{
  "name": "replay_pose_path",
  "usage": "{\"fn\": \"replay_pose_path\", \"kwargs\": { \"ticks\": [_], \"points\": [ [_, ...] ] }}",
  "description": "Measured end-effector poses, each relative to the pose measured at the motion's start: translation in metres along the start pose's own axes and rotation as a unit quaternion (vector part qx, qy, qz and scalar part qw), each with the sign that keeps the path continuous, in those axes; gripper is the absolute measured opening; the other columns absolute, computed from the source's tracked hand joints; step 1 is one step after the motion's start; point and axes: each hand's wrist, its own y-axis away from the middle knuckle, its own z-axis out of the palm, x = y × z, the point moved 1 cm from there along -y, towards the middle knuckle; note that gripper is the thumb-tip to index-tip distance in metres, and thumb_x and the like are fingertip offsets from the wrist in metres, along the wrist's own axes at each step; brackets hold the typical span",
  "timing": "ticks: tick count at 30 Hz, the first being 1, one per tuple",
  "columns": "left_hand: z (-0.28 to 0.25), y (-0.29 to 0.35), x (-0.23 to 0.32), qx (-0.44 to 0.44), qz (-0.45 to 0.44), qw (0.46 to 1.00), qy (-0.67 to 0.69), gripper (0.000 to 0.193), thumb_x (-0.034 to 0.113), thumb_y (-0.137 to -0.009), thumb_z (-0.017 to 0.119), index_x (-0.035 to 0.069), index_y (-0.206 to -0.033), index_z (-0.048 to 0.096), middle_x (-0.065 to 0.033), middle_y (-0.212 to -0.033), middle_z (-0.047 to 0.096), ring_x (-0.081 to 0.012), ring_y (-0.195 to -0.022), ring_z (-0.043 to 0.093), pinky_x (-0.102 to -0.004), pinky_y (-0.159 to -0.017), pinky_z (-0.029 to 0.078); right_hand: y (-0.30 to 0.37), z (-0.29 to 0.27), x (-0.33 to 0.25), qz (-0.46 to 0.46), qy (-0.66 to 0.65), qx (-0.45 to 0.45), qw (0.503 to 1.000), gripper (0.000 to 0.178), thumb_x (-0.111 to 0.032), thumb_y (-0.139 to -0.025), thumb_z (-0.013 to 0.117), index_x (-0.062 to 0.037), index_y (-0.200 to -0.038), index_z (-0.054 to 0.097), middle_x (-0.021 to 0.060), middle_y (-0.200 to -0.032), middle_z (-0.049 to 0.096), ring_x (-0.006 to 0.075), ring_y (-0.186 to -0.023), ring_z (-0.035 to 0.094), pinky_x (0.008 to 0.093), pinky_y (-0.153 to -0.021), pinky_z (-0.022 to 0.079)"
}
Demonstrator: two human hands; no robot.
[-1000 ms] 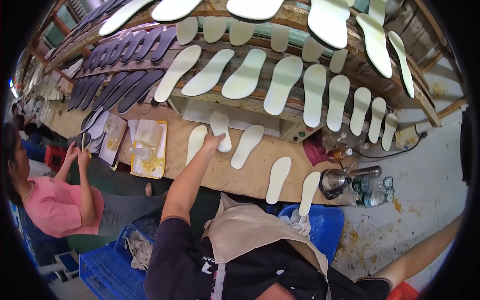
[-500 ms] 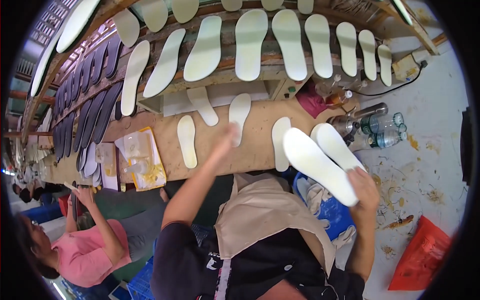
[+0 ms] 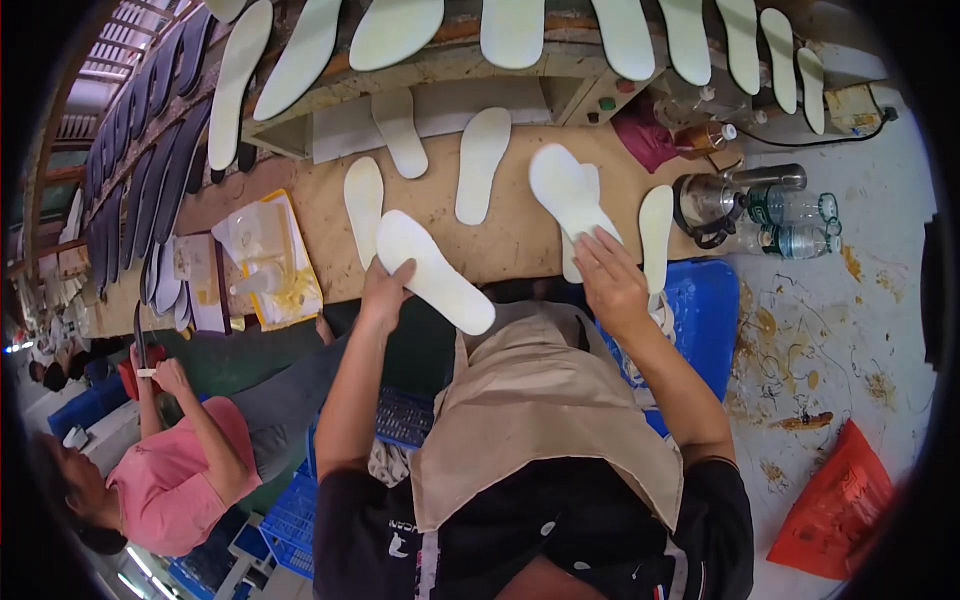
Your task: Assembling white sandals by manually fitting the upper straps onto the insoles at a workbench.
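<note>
In my left hand (image 3: 385, 292) is a white shoe insole (image 3: 437, 272), gripped at its edge with the thumb on top, over the table's front edge. My right hand (image 3: 612, 285) holds another white insole (image 3: 565, 190) by its narrow end, fingers laid along its upper face. Under that one, a further insole (image 3: 592, 182) is partly covered. Flat on the brown tabletop lie more pale insoles: one left of centre (image 3: 363, 205), one in the middle (image 3: 484, 165), one at the right (image 3: 655, 235). Another insole (image 3: 400, 135) lies farther back, partly under the shelf.
Above the table, a rack (image 3: 420, 90) carries rows of white insoles and dark ones (image 3: 150, 190). A yellow-edged tray (image 3: 285, 275) with a bottle stands left. Bottles (image 3: 790, 208) and a kettle (image 3: 705, 205) stand right. A blue crate (image 3: 705, 320) is below. A co-worker in pink (image 3: 185, 460) sits left.
My right hand has come left with its insole, over the table. My left hand has moved from the middle insole toward me and now holds an insole. The view has shifted too.
</note>
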Motion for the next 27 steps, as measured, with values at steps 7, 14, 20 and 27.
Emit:
{"fn": "replay_pose_path", "kwargs": {
  "ticks": [7,14,20,27],
  "points": [
    [-0.001,-0.055,-0.009,0.023,0.041,0.983,-0.179,0.041,0.005,-0.091,0.064,-0.009,-0.128,0.050,-0.0214,-0.113,0.065,-0.0285,-0.091,0.068,-0.0328,-0.077,0.058,0.012,0.072,-0.002,0.065,-0.037,0.015,0.997,0.027,-0.003,-0.082,0.071,-0.0022,-0.109,0.072,0.0081,-0.115,0.071,0.0283,-0.113,0.066,0.0359,-0.095,0.053],
    [0.012,-0.128,-0.038,-0.008,0.086,0.926,-0.368,0.042,0.005,-0.089,0.066,-0.008,-0.127,0.053,-0.0217,-0.111,0.067,-0.0279,-0.093,0.068,-0.0324,-0.080,0.056,0.051,0.125,-0.005,0.071,-0.070,-0.028,0.995,0.034,-0.006,-0.083,0.070,-0.0020,-0.117,0.068,0.0099,-0.122,0.068,0.0265,-0.121,0.062,0.0333,-0.095,0.053],
    [0.019,-0.152,-0.066,0.062,0.197,0.860,-0.466,0.059,0.014,-0.087,0.071,-0.004,-0.136,0.045,-0.0222,-0.120,0.063,-0.0323,-0.104,0.064,-0.0370,-0.092,0.051,0.085,0.160,0.004,0.078,-0.096,-0.047,0.991,0.036,-0.008,-0.086,0.065,-0.0019,-0.121,0.066,0.0133,-0.130,0.063,0.0276,-0.129,0.057,0.0321,-0.096,0.052],
    [0.055,-0.151,-0.081,0.090,0.244,0.794,-0.549,0.054,0.017,-0.087,0.074,-0.001,-0.134,0.054,-0.0175,-0.119,0.064,-0.0286,-0.103,0.065,-0.0333,-0.084,0.054,0.137,0.203,0.040,0.099,-0.078,-0.050,0.991,0.026,-0.014,-0.091,0.063,-0.0087,-0.116,0.069,0.0061,-0.122,0.067,0.0195,-0.119,0.064,0.0239,-0.064,0.053]
  ]
}}
